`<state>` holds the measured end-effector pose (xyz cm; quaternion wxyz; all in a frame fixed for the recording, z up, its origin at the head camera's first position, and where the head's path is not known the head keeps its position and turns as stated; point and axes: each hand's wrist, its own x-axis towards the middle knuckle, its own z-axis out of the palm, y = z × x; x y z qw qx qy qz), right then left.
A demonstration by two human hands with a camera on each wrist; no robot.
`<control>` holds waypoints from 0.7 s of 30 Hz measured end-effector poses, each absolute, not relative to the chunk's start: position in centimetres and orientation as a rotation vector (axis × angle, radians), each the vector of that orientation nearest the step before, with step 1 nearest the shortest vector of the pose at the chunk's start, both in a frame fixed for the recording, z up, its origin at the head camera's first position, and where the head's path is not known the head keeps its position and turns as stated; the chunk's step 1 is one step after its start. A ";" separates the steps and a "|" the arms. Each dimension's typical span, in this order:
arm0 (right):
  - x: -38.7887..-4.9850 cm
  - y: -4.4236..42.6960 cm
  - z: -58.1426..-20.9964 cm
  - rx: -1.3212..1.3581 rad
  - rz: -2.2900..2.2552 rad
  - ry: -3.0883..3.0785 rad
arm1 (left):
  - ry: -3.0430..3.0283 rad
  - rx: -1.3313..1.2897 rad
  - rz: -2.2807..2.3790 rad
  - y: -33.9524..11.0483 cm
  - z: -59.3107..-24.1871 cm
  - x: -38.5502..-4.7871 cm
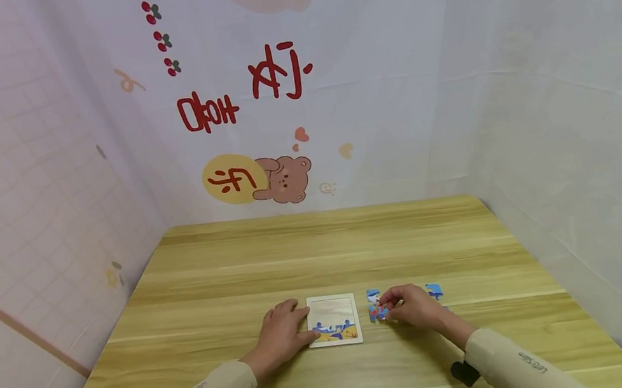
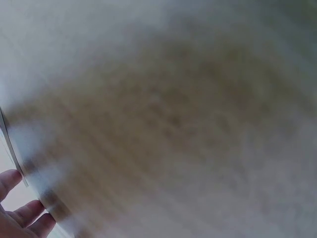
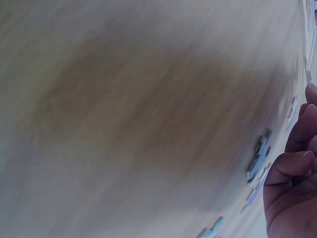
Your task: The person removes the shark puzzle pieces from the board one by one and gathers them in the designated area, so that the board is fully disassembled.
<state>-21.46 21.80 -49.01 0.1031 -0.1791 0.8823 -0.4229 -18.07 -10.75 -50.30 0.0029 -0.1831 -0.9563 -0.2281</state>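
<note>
A square white puzzle tray lies on the table. Its bottom row is filled with joined blue and yellow puzzle pieces, while the upper part shows bare backing. My left hand rests at the tray's left side, fingers spread and thumb by the lower left corner. To the right of the tray, my right hand pinches a puzzle piece with red and blue print between thumb and fingertips, low over the table. Another blue and white piece lies just beyond it. In the right wrist view the curled fingers hide what they hold.
More loose puzzle pieces lie beyond and under the right hand; several show edge-on, such as a blue piece in the right wrist view. The wooden table meets a printed cloth backdrop at the back and sides.
</note>
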 end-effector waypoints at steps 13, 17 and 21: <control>-21.1 21.9 -49.3 -0.504 -1.199 2.601 | -2.991 -0.589 -0.717 -11.0 -50.4 -18.0; -21.2 21.9 -49.4 -0.509 -1.189 2.607 | -2.993 -0.586 -0.704 -10.9 -50.5 -18.0; -21.3 21.7 -49.2 -0.460 -1.196 2.602 | -2.990 -0.584 -0.716 -10.9 -50.4 -18.1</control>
